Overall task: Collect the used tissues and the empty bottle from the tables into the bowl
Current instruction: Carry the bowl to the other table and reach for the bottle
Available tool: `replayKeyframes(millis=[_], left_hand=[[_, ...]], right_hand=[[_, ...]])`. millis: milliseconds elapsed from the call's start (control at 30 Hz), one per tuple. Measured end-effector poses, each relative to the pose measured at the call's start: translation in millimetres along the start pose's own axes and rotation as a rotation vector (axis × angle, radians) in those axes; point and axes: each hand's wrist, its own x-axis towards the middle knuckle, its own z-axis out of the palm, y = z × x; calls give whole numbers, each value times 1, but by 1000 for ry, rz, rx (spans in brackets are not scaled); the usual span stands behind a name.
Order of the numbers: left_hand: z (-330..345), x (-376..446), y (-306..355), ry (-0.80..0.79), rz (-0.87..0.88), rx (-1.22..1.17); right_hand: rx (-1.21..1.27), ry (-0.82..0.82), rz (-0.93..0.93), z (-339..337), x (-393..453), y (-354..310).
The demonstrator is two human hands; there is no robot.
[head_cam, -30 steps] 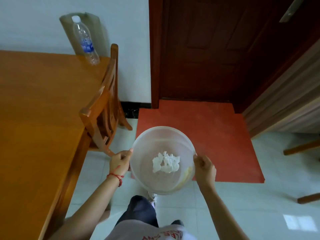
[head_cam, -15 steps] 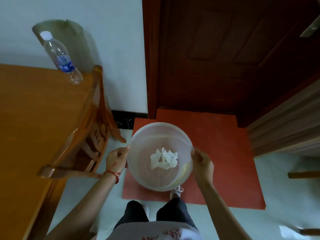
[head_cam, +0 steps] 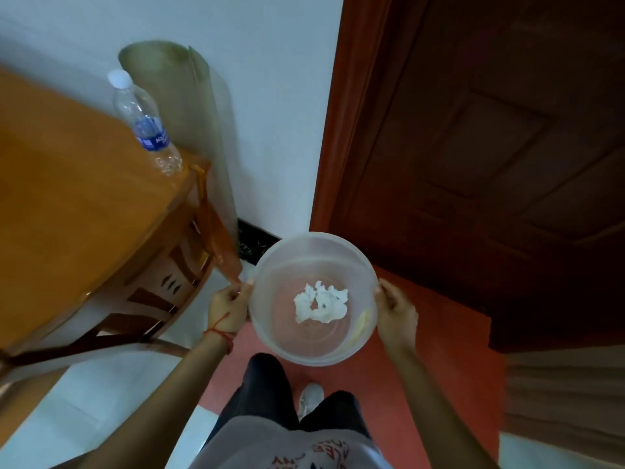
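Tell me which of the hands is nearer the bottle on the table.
Left. The left hand grips the bowl rim on the table side, below and right of the bottle. The right hand holds the opposite rim, farther away, with the bowl between.

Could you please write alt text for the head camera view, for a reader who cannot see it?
A person's left hand and right hand hold a translucent bowl by its rim, with crumpled white tissue inside. An upright plastic bottle stands on the corner of the wooden table to the left, near a dark door.
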Motion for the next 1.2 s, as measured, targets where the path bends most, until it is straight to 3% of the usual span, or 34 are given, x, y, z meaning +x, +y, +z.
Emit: replayKeyframes(millis=[767, 1200], left_hand=[[19, 131, 59, 326, -207, -118], [61, 123, 67, 686, -430, -258]], right_hand=[[-87, -369, -127, 120, 225, -83], [-132, -832, -308, 175, 307, -114]])
